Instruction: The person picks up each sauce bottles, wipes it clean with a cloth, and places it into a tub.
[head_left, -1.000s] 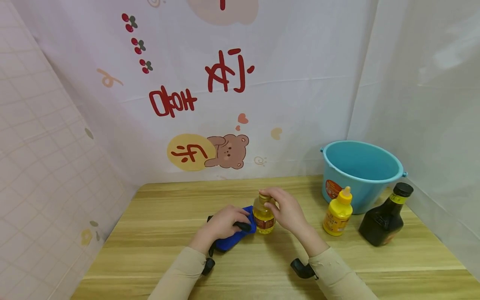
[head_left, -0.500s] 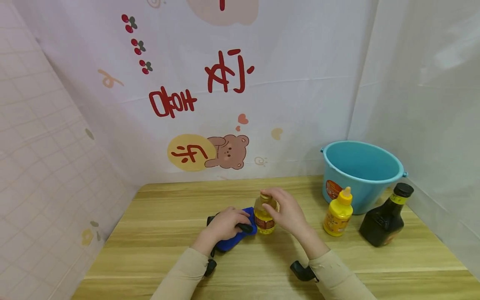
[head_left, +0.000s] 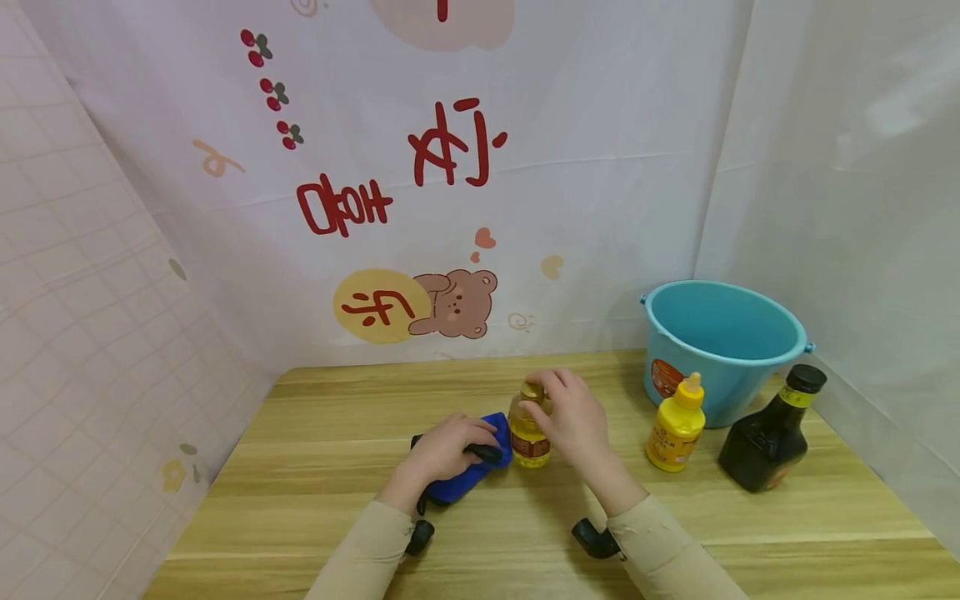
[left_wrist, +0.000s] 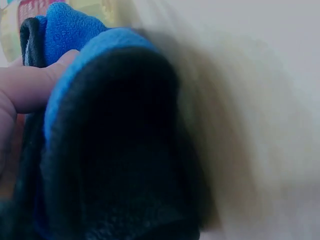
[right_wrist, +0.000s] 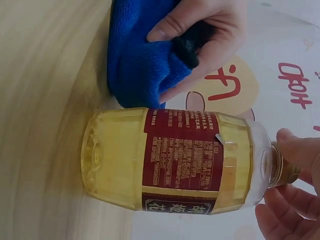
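Note:
In the head view my left hand (head_left: 450, 447) grips a folded blue cloth (head_left: 472, 482) with black edging on the table. The cloth's fuzzy blue face and dark underside fill much of the left wrist view, with a thumb pressed on the fold. Just right of it stands an upright bottle of cooking oil (head_left: 529, 442), clear with yellow oil and a red label. My right hand (head_left: 576, 417) holds this bottle at its gold cap (right_wrist: 289, 170), thumb and fingers around the neck. The cloth reaches the bottle's lower side in the right wrist view (right_wrist: 150, 60).
At the right of the wooden table (head_left: 337, 408) stand a yellow squeeze bottle (head_left: 677, 429) and a dark sauce bottle (head_left: 768, 437) with a black cap. Behind them is a light blue bucket (head_left: 720, 358). A printed white curtain (head_left: 600, 208) hangs along the back.
My right hand has shifted slightly about the bottle's cap, its wrist moving a little left. The bottle stays upright in about the same place, and the left hand and cloth barely move.

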